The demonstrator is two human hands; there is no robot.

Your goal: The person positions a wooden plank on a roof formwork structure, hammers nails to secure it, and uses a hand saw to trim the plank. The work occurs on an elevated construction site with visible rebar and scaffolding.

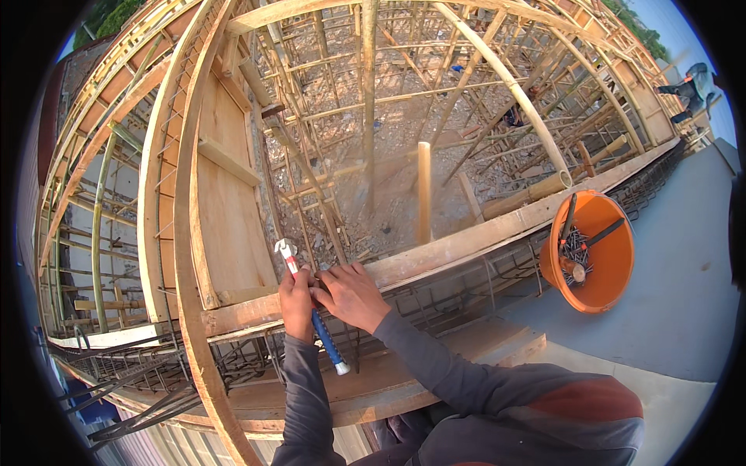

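Note:
My left hand (297,307) is closed round a hammer (327,342) with a blue grip, a red-and-white neck and a pale metal head. The head points away from me, beyond the timber edge. Close beside it, my right hand (353,297) rests over the wooden beam (443,250), its thumb side meeting the left fingers. The right fingers are bent together; whatever may be between them is hidden. Both forearms, in dark grey sleeves, reach in from below.
An orange bucket (622,268) of nails, with tool handles inside, stands on the grey surface (676,311) at right. Steel bars (497,287) run below the beam. A curved timber (186,233) rises at left. Beyond lies a deep drop with bamboo poles (369,109). Another person (691,93) is far right.

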